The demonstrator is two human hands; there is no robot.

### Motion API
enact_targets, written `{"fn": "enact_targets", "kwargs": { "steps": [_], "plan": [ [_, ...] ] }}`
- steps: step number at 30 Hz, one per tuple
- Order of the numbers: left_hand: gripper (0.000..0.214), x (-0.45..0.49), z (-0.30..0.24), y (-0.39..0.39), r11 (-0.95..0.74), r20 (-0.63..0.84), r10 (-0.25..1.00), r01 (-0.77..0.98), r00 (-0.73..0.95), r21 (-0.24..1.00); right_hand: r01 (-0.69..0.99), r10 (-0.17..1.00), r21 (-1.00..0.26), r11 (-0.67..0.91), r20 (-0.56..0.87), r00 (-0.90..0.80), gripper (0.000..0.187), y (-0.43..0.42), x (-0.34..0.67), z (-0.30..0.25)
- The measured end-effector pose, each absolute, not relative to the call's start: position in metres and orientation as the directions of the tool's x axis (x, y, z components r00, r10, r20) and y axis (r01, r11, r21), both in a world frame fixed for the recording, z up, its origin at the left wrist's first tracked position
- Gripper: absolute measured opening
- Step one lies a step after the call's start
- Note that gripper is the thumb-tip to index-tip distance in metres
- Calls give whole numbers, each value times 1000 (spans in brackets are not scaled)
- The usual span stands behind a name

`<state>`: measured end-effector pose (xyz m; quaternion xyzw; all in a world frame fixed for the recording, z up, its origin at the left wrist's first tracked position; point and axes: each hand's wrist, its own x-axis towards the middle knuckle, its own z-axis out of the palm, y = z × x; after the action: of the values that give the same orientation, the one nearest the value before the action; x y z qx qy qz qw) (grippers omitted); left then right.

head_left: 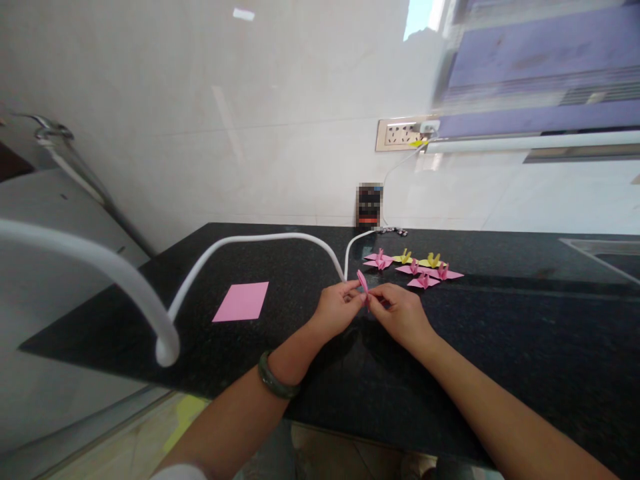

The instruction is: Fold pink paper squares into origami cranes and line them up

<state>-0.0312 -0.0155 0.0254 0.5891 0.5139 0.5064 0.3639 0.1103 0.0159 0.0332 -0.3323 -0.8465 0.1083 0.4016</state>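
Between my fingertips is a small piece of folded pink paper (363, 281), held upright above the dark countertop. My left hand (340, 305) pinches it from the left side, and my right hand (399, 312) pinches its lower end from the right. The fingers of both hands nearly meet there, so part of the paper is hidden. Just beyond my right hand stand several folded paper cranes, pink ones (424, 281) and yellow ones (433, 261). A flat square of pink paper (241, 302) lies on the counter to the left of my hands.
A white flexible tube (280, 236) bends across the counter's left side, close to the camera. A phone-like device (369, 205) leans against the wall, below a power socket (403, 135) with a cable. At right is a sink edge (595, 257). The black countertop (310, 380) ends near my forearms.
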Motion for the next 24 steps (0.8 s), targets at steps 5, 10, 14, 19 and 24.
{"fn": "enact_targets", "kwargs": {
  "steps": [5, 10, 14, 19, 24],
  "plan": [
    [30, -30, 27, -17, -229, 244, 969, 282, -20, 932, 487, 640, -430, 760, 622, -451, 14, 16, 108, 33],
    [25, -30, 28, -19, -239, 274, 961, 369, -46, 898, 517, 668, -447, 730, 626, -402, 12, 15, 106, 31],
    [22, -30, 30, -20, -265, 324, 945, 460, -53, 847, 492, 681, -486, 722, 623, -385, 13, 17, 106, 30],
    [25, -31, 25, -16, -251, 298, 947, 302, -119, 920, 356, 688, -590, 725, 594, -416, 16, 23, 110, 31],
    [14, -31, 25, -15, -271, 335, 931, 337, -148, 901, 255, 714, -686, 681, 546, -438, 15, 29, 112, 27]
  ]
}}
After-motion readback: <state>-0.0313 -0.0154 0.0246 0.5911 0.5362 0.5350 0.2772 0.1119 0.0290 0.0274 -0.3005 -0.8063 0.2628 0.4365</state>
